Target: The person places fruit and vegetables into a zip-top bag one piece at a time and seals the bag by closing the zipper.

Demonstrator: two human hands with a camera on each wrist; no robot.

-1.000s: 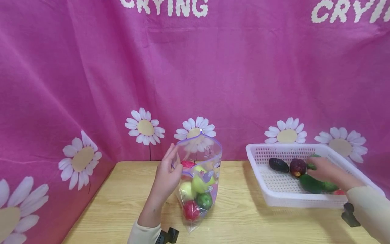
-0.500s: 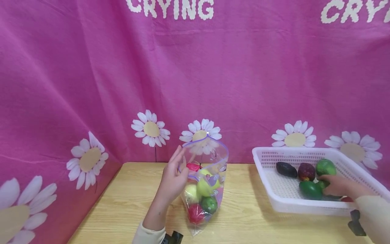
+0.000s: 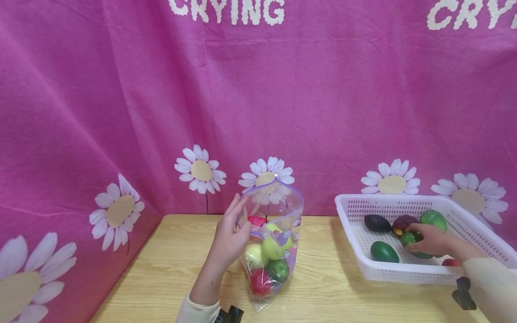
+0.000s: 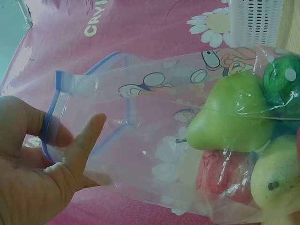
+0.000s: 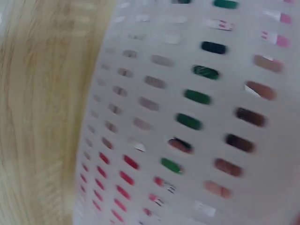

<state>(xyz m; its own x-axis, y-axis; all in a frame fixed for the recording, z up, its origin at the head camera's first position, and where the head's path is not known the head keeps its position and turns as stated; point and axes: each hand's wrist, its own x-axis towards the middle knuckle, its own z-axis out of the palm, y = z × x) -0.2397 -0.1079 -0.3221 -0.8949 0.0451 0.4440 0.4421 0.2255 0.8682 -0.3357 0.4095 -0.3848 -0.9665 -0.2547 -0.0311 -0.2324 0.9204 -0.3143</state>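
In the head view a clear zip bag [image 3: 299, 202] with a purple rim stands upright on the table, its mouth spread. My left hand [image 3: 230, 235] holds the near left of its rim, thumb and fingers on either side of the plastic. Through the plastic show a green pear [image 4: 234, 115], a pale yellow-green fruit [image 4: 276, 180], a dark green fruit [image 3: 278, 271] and red fruits [image 3: 261, 281]. On the right, my right hand [image 3: 434, 240] reaches into a white basket [image 3: 363, 269] and grips a green fruit [image 3: 409, 238], partly hidden by the fingers.
Around the right hand in the basket lie a blackish oval fruit [image 3: 377, 223], a purple mangosteen-like fruit [image 3: 401, 223], a round green fruit [image 3: 434, 219], a smooth green oval fruit [image 3: 384, 252] and a red one [image 3: 450, 262]. A pink curtain [image 3: 315, 112] hangs behind the wooden table [image 3: 315, 287].
My right hand has shifted left within the basket, now with a green fruit in its fingers. The smooth green oval fruit has rolled left. The left hand and bag keep their pose.
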